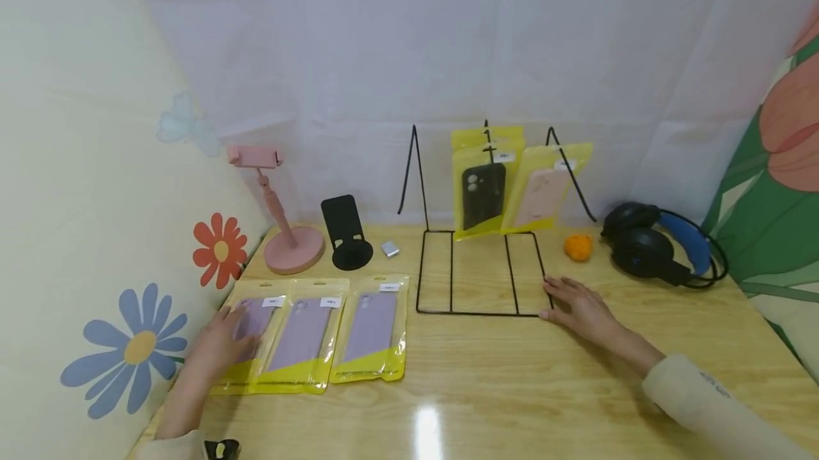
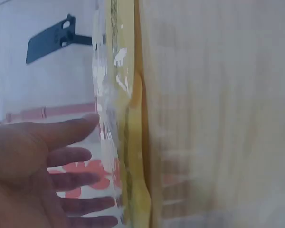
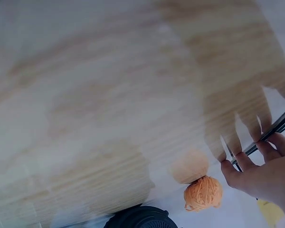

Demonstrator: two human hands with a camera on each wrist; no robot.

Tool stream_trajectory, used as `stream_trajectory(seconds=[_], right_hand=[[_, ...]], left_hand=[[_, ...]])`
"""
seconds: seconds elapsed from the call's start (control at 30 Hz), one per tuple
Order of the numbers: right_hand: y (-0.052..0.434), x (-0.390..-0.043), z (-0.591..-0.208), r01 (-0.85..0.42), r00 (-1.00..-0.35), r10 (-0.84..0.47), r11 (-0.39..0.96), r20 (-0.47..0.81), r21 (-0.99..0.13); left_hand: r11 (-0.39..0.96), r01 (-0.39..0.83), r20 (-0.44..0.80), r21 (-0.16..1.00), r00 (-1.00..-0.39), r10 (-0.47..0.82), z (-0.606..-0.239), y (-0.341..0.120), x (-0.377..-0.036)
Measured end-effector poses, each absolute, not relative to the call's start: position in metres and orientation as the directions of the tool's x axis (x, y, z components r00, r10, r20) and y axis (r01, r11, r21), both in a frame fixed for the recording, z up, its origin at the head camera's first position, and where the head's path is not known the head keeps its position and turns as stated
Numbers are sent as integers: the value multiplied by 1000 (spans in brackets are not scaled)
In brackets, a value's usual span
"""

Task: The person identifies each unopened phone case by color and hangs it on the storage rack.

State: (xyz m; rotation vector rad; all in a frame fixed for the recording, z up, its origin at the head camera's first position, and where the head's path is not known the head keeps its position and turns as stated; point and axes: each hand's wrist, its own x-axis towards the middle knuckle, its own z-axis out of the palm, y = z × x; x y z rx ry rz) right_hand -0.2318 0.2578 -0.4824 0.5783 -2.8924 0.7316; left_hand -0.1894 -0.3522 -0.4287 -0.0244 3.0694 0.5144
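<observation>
Three purple phone cases in clear-and-yellow pouches lie in a row on the left of the table: a left pouch [image 1: 251, 318], a middle pouch [image 1: 301, 335] and a right pouch [image 1: 370, 328]. My left hand [image 1: 217, 346] rests over the left pouch; in the left wrist view its thumb and fingers extend beside a pouch's edge [image 2: 133, 123]. With its fingertips, my right hand [image 1: 584, 312] touches the right base wire of a black wire rack [image 1: 473, 314]. Hanging from the rack are a pouched black phone case [image 1: 483, 197], with another pouch behind it, and a pouched pink phone case [image 1: 544, 195].
Behind the pouches stand a pink phone holder [image 1: 294, 250], a black phone stand [image 1: 345, 225] and a small silvery block [image 1: 390, 249]. An orange ball [image 1: 579, 247] and black headphones [image 1: 646, 250] lie right of the rack. A white cloth [image 1: 358, 40] hangs behind the table.
</observation>
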Motion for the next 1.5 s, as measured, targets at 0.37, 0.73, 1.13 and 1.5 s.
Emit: stream_trajectory(seconds=[0.37,0.73,1.13,1.5], right_hand=[[258,-232,-483,-402,-916,-343,808,210,-432],[258,-231,-481,-415,-910,-361,802,204,-429],[258,-228,-482,-408,-913,-358,804,197,-432],[257,-230,-485,-407,-913,-352,799,205,-443]], left_hand=[[947,-74,-145,314,-989,-30,-430,-372,-188],[940,-182,-162,290,-977,-139,-428,-359,-186],[921,-21,105,388,-992,-67,-425,-361,-182],[849,103,479,519,-858,-188,-380,-348,-158]])
